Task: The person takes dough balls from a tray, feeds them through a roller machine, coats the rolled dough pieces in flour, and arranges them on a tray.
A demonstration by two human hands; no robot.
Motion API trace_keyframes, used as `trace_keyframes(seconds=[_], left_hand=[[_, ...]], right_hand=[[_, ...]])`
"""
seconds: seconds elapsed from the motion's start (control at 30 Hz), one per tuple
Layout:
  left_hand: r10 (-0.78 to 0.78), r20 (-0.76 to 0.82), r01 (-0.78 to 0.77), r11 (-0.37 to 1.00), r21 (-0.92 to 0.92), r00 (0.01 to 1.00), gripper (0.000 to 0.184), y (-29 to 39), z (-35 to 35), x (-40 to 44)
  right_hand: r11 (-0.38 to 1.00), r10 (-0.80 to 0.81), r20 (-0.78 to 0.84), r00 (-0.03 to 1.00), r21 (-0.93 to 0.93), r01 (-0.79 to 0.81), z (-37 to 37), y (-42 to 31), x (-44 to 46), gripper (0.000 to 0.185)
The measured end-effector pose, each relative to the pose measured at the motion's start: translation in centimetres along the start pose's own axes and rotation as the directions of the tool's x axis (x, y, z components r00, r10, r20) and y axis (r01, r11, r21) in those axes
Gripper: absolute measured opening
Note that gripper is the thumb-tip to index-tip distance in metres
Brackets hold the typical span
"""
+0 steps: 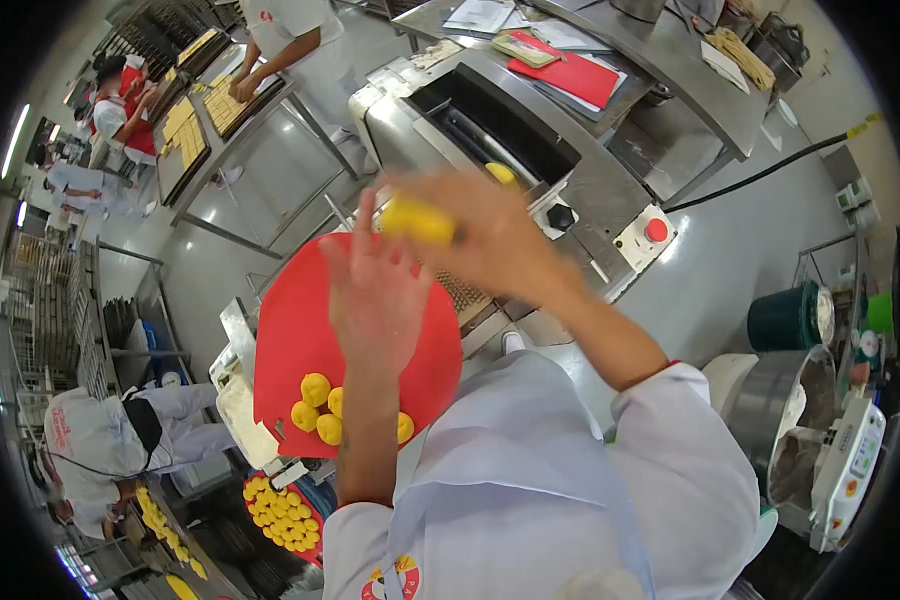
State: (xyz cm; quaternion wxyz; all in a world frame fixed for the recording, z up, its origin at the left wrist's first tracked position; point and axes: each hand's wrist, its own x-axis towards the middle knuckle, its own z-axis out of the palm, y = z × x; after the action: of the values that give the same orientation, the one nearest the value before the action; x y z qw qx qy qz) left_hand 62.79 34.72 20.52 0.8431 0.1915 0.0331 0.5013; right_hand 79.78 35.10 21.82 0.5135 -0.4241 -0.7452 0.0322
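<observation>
My right hand [480,225] is above the machine, its fingers wrapped round a yellow dough piece [417,220], blurred by motion. Just left of it, my left hand [380,300] is raised with fingers spread and holds nothing; it hovers over a red board [305,300]. Several yellow dough balls [315,389] lie on the lower part of that board, some partly hidden behind my left forearm. Another yellow dough piece [500,174] rests by the roller opening of the metal machine [610,190].
A red emergency button [655,230] sits on the machine's right corner. Below the board, a red tray holds several dough balls [282,515]. Co-workers stand at a tray table [240,150] at upper left and at lower left. A mixer bowl [770,400] stands right.
</observation>
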Motion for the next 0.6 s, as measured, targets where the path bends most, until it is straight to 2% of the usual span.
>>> trace_keyframes(seconds=[0.03, 0.07, 0.1, 0.17, 0.2, 0.23, 0.3, 0.37, 0.4, 0.43, 0.5, 0.57, 0.6], left_hand=[[0.14, -0.018, -0.133, 0.967, 0.215, 0.99, 0.057, 0.8, -0.6, -0.6], [0.28, -0.01, -0.25, 0.872, 0.421, 0.96, 0.056, 1.9, -1.6, -1.7], [0.41, 0.026, -0.341, 0.72, 0.604, 0.912, 0.055, 3.2, -2.6, -3.1], [0.437, -0.063, -0.088, 0.317, 0.944, 0.897, 0.051, 6.4, -4.0, -7.4], [0.474, -0.192, -0.031, 0.422, 0.906, 0.86, 0.048, 7.7, -5.3, -9.7], [0.495, -0.319, 0.015, 0.524, 0.851, 0.808, 0.046, 8.7, -7.0, -12.0], [0.568, -0.374, 0.154, 0.397, 0.905, 0.733, 0.043, 10.5, -9.0, -17.3], [0.654, -0.413, 0.273, 0.31, 0.911, 0.634, 0.04, 11.7, -12.3, -20.9], [0.688, -0.453, 0.364, 0.284, 0.887, 0.567, 0.038, 12.5, -14.2, -23.8], [0.717, -0.496, 0.473, 0.259, 0.842, 0.49, 0.037, 12.7, -15.7, -27.4], [0.773, -0.356, 0.568, -0.007, 0.823, 0.525, 0.035, 12.5, -19.5, -31.6], [0.762, -0.321, 0.592, -0.1, 0.8, 0.563, 0.04, 9.7, -15.1, -29.2], [0.697, -0.203, 0.525, -0.284, 0.802, 0.687, 0.044, 7.8, -14.7, -28.6]], right_hand=[[0.998, -0.006, -0.156, 0.988, -0.068, -0.005, -1.2, 0.8, 2.2, 0.043], [0.991, -0.011, -0.309, 0.951, -0.132, -0.031, -2.3, 1.6, 4.5, 0.043], [0.977, 0.047, -0.429, 0.902, -0.166, -0.131, -3.2, 2.4, 6.5, 0.044], [0.961, -0.118, -0.559, 0.821, -0.272, -0.047, -2.5, 9.3, 8.8, 0.043], [0.903, 0.048, -0.307, 0.95, -0.394, -0.172, -1.6, 12.7, 8.4, 0.045], [0.81, 0.251, -0.051, 0.967, -0.537, -0.238, -0.7, 15.5, 7.0, 0.046], [0.683, 0.261, -0.011, 0.965, -0.704, -0.193, 0.9, 18.2, 3.8, 0.047], [0.836, 0.184, -0.203, 0.962, -0.483, -0.262, 1.6, 15.2, 2.4, 0.041], [0.902, 0.314, -0.171, 0.934, -0.254, -0.35, 2.7, 11.2, 1.6, 0.038], [0.886, 0.461, -0.095, 0.883, -0.013, -0.464, 3.8, 6.6, 0.7, 0.034], [0.82, 0.541, 0.283, 0.792, 0.029, -0.571, 7.6, -0.1, -2.7, 0.03], [0.924, 0.323, 0.598, 0.734, -0.031, -0.381, 11.8, -2.2, -7.0, 0.032], [0.919, 0.321, 0.687, 0.652, -0.06, -0.389, 13.6, -2.6, -8.8, 0.037]])
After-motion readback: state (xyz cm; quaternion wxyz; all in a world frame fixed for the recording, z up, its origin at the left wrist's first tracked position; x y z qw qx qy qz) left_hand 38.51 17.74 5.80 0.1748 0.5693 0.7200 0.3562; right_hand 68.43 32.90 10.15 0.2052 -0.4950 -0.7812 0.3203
